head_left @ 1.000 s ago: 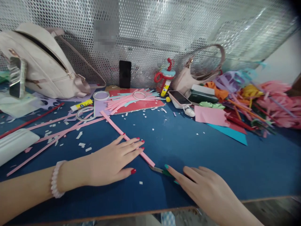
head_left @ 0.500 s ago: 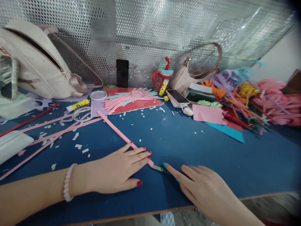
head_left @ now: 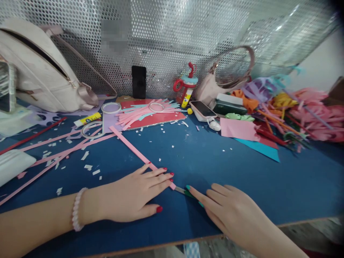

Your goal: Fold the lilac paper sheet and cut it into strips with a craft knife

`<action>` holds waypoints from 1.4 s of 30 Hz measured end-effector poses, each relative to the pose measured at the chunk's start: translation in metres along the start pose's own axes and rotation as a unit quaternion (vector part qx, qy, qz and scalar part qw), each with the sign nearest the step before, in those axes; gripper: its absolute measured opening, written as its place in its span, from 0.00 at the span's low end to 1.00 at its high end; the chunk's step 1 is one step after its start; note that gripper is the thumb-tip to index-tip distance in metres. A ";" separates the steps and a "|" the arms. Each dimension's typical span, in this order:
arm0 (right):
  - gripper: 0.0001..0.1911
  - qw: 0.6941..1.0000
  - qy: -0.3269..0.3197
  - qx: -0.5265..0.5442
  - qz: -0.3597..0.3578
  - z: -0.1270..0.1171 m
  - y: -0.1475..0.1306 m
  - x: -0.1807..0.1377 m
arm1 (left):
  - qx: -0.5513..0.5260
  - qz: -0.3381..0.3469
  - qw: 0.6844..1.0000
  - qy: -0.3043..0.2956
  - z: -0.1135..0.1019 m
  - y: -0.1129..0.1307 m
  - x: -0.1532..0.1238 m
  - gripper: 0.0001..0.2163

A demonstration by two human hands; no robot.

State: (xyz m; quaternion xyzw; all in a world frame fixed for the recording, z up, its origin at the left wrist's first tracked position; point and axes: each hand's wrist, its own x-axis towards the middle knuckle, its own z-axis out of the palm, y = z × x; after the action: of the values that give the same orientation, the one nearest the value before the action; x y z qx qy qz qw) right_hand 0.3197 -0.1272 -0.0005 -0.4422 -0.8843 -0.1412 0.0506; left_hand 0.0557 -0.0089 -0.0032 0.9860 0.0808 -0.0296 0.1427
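Note:
My left hand (head_left: 137,191) lies flat with fingers spread, its fingertips resting over a pink paper strip (head_left: 130,147). The strip runs diagonally from the purple paper at the back to just past my fingers. Its near end meets the thin metal blade of a craft knife (head_left: 188,193) with a green handle. My right hand (head_left: 228,211) is closed around that knife, index finger stretched along its top and pointing at the blade. Most of the handle is hidden under my fingers. Whether the blade passes under the strip or only touches its end, I cannot tell.
Rolls of tape (head_left: 92,129), a glue stick (head_left: 87,120) and long pink strips lie left. A red sheet (head_left: 161,122) with cut strips lies behind. Phones, a cup (head_left: 186,84), bags and coloured paper line the back. White scraps dot the blue table (head_left: 204,154).
The knife blade has shifted slightly at the strip's near end, and my right hand has moved up a little with it. My left hand stays in place. The view has shifted slightly.

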 end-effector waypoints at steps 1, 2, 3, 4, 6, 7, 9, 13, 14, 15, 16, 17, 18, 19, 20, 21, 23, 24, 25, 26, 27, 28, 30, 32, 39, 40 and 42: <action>0.19 1.000 -0.004 -0.002 -0.003 0.000 0.000 0.000 | 0.000 0.002 1.000 0.003 0.000 0.000 0.000 0.26; 0.19 1.000 -0.008 -0.005 -0.006 0.001 0.000 0.000 | 0.000 0.005 1.000 0.008 0.000 0.000 0.000 0.26; 0.20 1.000 -0.011 -0.008 -0.009 0.002 0.000 0.000 | 0.000 0.009 1.000 0.011 0.000 0.001 0.000 0.26; 0.20 1.000 -0.015 -0.011 -0.010 0.003 0.000 0.000 | 0.001 0.012 1.000 0.013 0.000 0.001 0.000 0.26; 0.22 1.000 -0.023 -0.017 -0.013 0.005 0.000 -0.001 | 0.002 0.019 1.000 0.011 0.000 0.001 0.000 0.26; 0.23 0.999 -0.026 -0.019 -0.014 0.005 0.000 -0.001 | 0.002 0.021 1.000 0.007 0.000 0.001 0.000 0.26; 0.24 0.999 -0.031 -0.023 -0.015 0.006 0.000 0.000 | 0.002 0.021 1.000 -0.003 0.000 0.001 0.001 0.26; 0.24 0.999 -0.033 -0.018 -0.005 0.006 -0.001 0.002 | -0.004 0.025 1.000 -0.004 0.000 0.000 0.001 0.26; 0.24 0.999 -0.033 -0.014 -0.001 0.006 -0.002 0.002 | -0.005 0.027 1.000 0.000 0.000 0.000 0.001 0.26; 0.24 0.999 -0.032 -0.009 0.004 0.006 -0.002 0.003 | -0.006 0.028 1.000 0.005 0.001 0.000 0.001 0.26; 0.24 0.999 -0.033 -0.006 0.008 0.006 -0.002 0.003 | -0.008 0.030 0.999 0.009 0.001 -0.001 0.001 0.26; 0.24 0.999 -0.033 -0.003 0.012 0.006 -0.003 0.003 | -0.008 0.030 0.999 0.012 0.002 -0.001 0.000 0.26; 0.24 0.999 -0.032 -0.003 0.015 0.006 -0.003 0.003 | -0.008 0.031 0.999 0.013 0.002 -0.001 0.000 0.26; 0.24 0.999 -0.031 -0.003 0.017 0.006 -0.003 0.002 | -0.007 0.030 0.999 0.011 0.002 -0.001 0.000 0.26; 0.24 0.999 -0.031 -0.002 0.018 0.006 -0.003 0.002 | -0.006 0.029 1.000 0.008 0.002 -0.001 0.000 0.26; 0.23 0.999 -0.032 -0.001 0.018 0.006 -0.002 0.002 | -0.004 0.028 1.000 0.003 0.002 -0.001 0.000 0.26; 0.22 0.999 -0.034 0.002 0.019 0.005 -0.001 0.002 | 0.000 0.027 1.000 -0.003 0.001 -0.001 0.001 0.26; 0.22 0.999 -0.036 0.004 0.020 0.005 0.000 0.001 | 0.001 0.027 1.000 -0.003 0.001 0.000 0.001 0.26; 0.22 0.999 -0.037 0.006 0.019 0.005 0.001 0.001 | 0.002 0.026 1.000 -0.003 0.001 0.000 0.001 0.26; 0.21 0.999 -0.036 0.008 0.020 0.004 0.002 0.000 | 0.003 0.026 1.000 -0.002 0.001 0.000 0.001 0.26; 0.21 0.999 -0.035 0.010 0.020 0.004 0.003 0.000 | 0.003 0.025 1.000 -0.001 0.001 0.000 0.001 0.26; 0.20 0.999 -0.033 0.013 0.020 0.004 0.003 0.000 | 0.002 0.024 1.000 0.001 0.001 0.000 0.001 0.26; 0.19 0.999 -0.028 0.021 0.019 0.004 0.005 0.000 | -0.003 0.024 1.000 0.007 0.002 -0.001 0.001 0.26; 0.18 0.999 -0.025 0.031 0.015 0.002 0.006 0.001 | -0.013 0.028 0.999 0.016 0.003 -0.002 0.000 0.25; 0.17 0.998 -0.014 0.063 -0.008 -0.003 -0.001 0.005 | -0.046 0.085 0.995 0.034 -0.003 -0.010 -0.009 0.22; 0.17 0.997 -0.018 0.068 -0.013 -0.003 -0.004 0.004 | -0.050 0.098 0.994 0.031 -0.005 -0.010 -0.012 0.22; 0.19 0.996 -0.034 0.074 -0.027 -0.003 -0.010 0.004 | -0.055 0.116 0.992 0.013 -0.008 -0.010 -0.018 0.20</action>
State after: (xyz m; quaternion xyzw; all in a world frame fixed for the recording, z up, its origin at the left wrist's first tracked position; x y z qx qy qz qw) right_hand 0.3096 -0.1304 0.0008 -0.4174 -0.9053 -0.0616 0.0488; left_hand 0.0367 0.0003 0.0026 0.9797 -0.0308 0.0050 0.1981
